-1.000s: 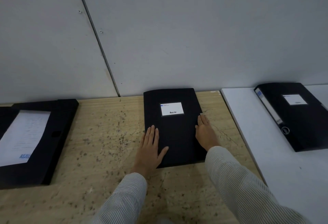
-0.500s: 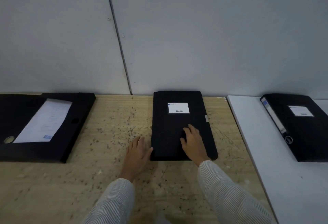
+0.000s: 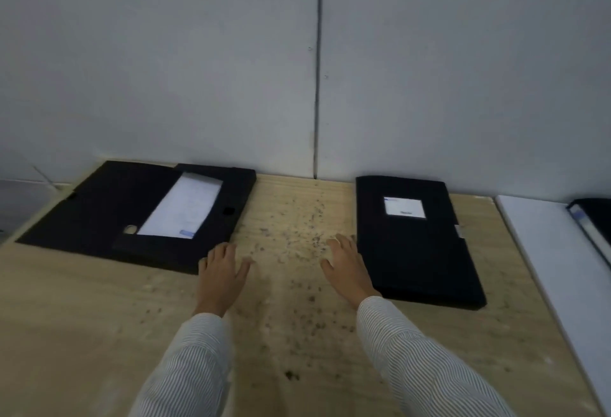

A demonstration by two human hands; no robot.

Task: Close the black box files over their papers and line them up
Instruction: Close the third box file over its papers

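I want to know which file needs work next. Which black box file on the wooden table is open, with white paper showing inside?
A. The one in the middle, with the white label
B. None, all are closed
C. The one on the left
C: the left box file lies open with the white paper visible inside, while the labelled box file beside the right hand is closed flat.

I see a pale wooden tabletop (image 3: pixel 291 334) with dark specks scattered across its middle. A white surface (image 3: pixel 542 251) adjoins its right edge. Behind runs a grey panelled wall (image 3: pixel 198 69) with one vertical seam (image 3: pixel 318 86).
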